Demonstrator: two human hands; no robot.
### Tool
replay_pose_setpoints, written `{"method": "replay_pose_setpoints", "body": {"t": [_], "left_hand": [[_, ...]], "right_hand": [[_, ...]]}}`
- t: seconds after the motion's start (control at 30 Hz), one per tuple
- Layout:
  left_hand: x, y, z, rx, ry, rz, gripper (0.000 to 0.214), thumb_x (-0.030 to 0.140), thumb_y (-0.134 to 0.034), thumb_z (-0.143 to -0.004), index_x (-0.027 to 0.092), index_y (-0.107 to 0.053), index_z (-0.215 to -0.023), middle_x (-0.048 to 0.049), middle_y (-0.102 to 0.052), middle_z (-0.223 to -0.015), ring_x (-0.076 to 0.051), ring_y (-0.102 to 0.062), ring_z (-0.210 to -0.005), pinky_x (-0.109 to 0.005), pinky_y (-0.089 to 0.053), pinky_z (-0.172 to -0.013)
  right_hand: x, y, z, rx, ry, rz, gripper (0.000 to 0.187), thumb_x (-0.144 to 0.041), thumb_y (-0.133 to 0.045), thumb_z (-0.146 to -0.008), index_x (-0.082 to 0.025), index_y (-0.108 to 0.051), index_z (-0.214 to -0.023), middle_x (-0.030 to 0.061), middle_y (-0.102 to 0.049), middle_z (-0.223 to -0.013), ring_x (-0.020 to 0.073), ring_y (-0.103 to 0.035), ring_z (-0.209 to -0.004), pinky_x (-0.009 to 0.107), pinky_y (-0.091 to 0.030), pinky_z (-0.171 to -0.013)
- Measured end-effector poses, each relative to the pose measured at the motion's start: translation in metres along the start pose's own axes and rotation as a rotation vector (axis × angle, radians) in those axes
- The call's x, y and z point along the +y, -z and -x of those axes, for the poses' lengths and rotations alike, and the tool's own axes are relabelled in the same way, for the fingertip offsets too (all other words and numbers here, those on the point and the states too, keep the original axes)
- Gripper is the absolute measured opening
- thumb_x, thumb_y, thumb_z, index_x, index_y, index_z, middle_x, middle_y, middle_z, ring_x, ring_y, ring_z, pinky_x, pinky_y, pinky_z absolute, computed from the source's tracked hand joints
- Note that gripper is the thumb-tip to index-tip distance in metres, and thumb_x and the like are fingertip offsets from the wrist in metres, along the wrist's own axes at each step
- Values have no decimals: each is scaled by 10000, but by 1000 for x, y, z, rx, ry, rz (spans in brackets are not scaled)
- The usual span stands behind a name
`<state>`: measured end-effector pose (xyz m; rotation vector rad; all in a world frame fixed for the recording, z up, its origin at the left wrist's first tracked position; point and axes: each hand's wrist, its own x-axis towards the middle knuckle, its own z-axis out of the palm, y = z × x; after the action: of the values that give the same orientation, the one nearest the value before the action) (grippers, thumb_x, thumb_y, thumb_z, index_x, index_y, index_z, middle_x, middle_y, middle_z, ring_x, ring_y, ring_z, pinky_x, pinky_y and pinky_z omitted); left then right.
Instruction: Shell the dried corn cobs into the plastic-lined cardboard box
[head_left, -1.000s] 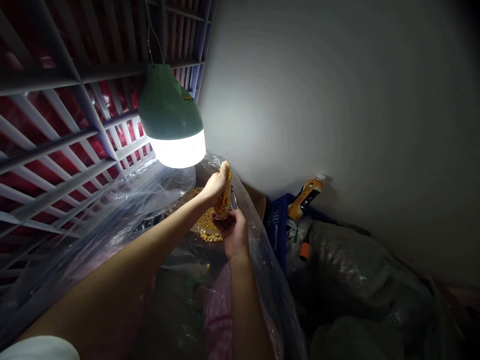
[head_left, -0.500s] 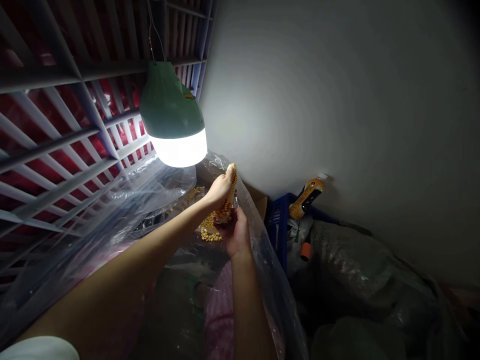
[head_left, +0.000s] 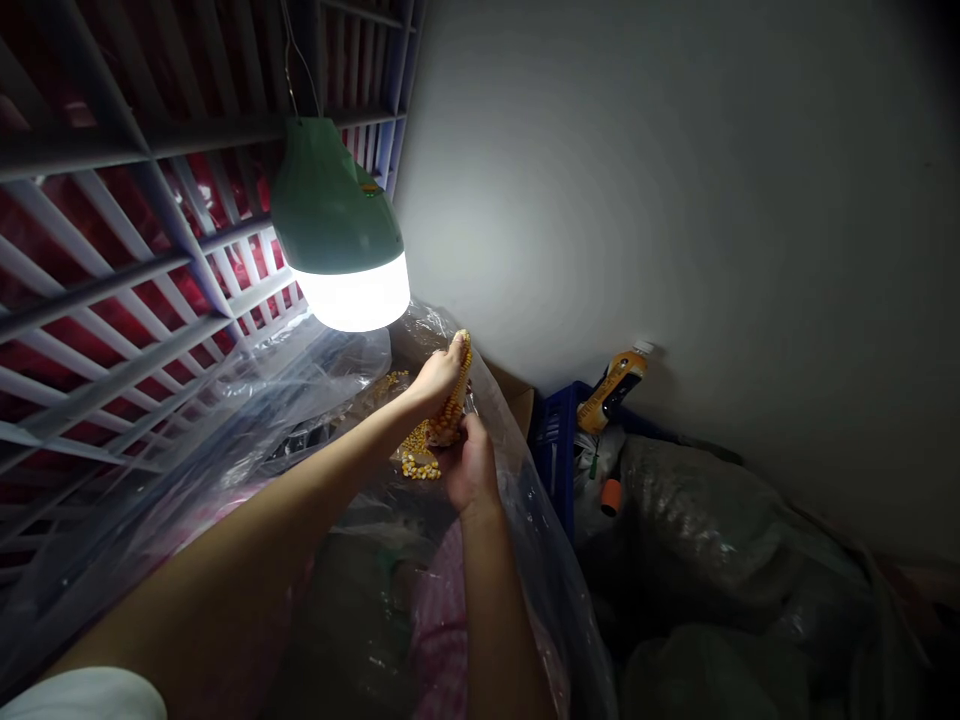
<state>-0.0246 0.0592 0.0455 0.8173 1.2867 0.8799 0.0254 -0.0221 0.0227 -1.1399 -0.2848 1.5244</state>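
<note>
My left hand [head_left: 439, 376] grips the upper end of a dried yellow corn cob [head_left: 454, 408], which stands nearly upright. My right hand [head_left: 469, 466] is closed around the lower part of the cob and hides its bottom end. Loose corn kernels [head_left: 417, 462] lie in a heap just below the cob, on a clear plastic sheet [head_left: 315, 385] that lines the space under my hands. The sheet also rises beside my right wrist.
A glowing green-topped bulb lamp [head_left: 339, 235] hangs just above my hands, in front of a grey lattice rack [head_left: 135, 245]. To the right stand a blue plastic crate [head_left: 555, 450] and an orange-labelled bottle [head_left: 612, 392], then bulging sacks [head_left: 701, 520] against a white wall [head_left: 600, 190].
My right hand has moved up over the lower end of the cob, which now tilts slightly more to the right. The heap of kernels is less visible behind my hands.
</note>
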Motion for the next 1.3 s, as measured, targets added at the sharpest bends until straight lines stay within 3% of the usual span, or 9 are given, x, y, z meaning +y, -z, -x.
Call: {"method": "replay_pose_setpoints", "body": {"t": [0.1,0.23,0.53,0.93,1.13,1.3], "left_hand": [[-1,3,-5,-14,38,56,509,591,-350,-790,138,-518,-633,-51,-532,-489,-154,-517,-436,-259,-428,-418],[0,4,-6,-52,17,24,554,614,-330,-785,121,-543,-647,-64,-557,-521,-155,-529,-465,-262,-440,-457],[4,2,2,-55,-24,-15,529,554,-314,-819,110,-555,-661,-79,-567,-539,-163,-531,-473,-270,-437,-474],[-1,-1,-2,-52,-1,-30,530,596,-345,-790,129,-536,-627,-61,-544,-510,-156,-519,-450,-259,-423,-445],[-2,1,-8,-72,-22,20,547,616,-345,-778,126,-542,-634,-65,-550,-524,-160,-526,-455,-272,-437,-457],[1,1,0,-80,-52,-61,549,587,-308,-805,125,-543,-627,-80,-566,-547,-162,-532,-471,-270,-436,-472]], "right_hand": [[-2,1,2,2,8,39,95,-157,-439,-616,-171,-530,-639,-43,-559,-572,84,-506,-542,183,-450,-516],[-7,1,4,18,-39,7,166,-246,-418,-680,-167,-560,-714,-18,-602,-645,113,-546,-603,231,-490,-550],[-1,3,1,38,65,99,146,-268,-480,-688,-188,-574,-765,-23,-601,-710,109,-547,-632,224,-505,-560],[2,3,-2,33,63,130,145,-193,-401,-688,-173,-544,-672,-26,-553,-565,121,-551,-595,235,-497,-556],[-3,1,2,0,36,27,170,-247,-420,-696,-165,-561,-745,-22,-603,-667,107,-544,-586,235,-502,-554],[-2,1,-1,32,57,100,167,-266,-442,-708,-180,-569,-775,-19,-597,-673,117,-567,-626,227,-508,-540]]}}
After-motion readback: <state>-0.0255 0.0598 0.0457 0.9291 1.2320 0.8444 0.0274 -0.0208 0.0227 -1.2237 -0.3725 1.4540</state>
